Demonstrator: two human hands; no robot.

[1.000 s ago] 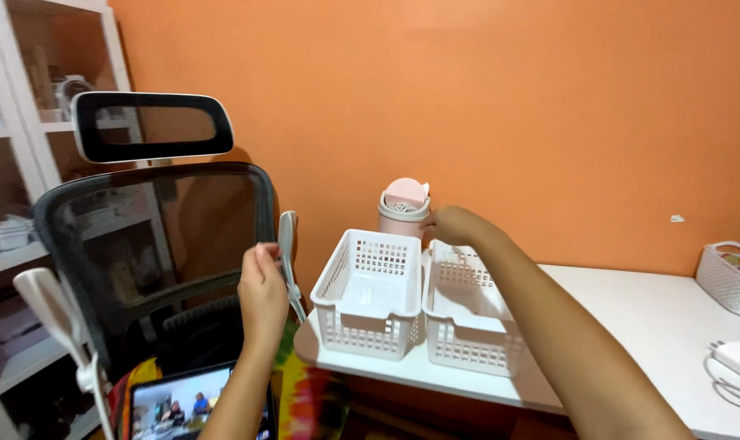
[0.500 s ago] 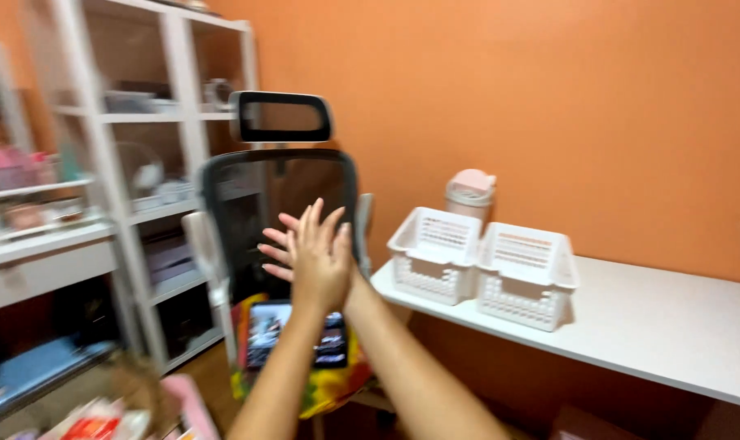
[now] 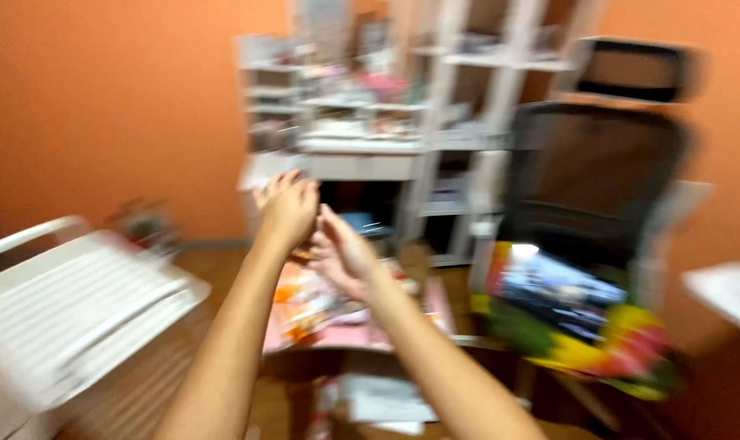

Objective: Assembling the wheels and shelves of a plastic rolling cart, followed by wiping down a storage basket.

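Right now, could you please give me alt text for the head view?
Blurred view: the left hand and right hand are raised together, empty, before white shelves, a black office chair and orange walls.

A black mesh office chair (image 3: 594, 175) is seen against the orange wall (image 3: 101, 106), all heavily blurred. On its seat a tablet with a lit screen (image 3: 557, 293) is propped, over a bright yellow, green and red cushion (image 3: 598, 350). Left of the chair, white shelving (image 3: 435, 106) filled with small items is placed. Further left of the chair, a white slatted piece of furniture (image 3: 77, 301) is visible. Below and left of the chair, pink and orange packets (image 3: 321, 310) are spread.
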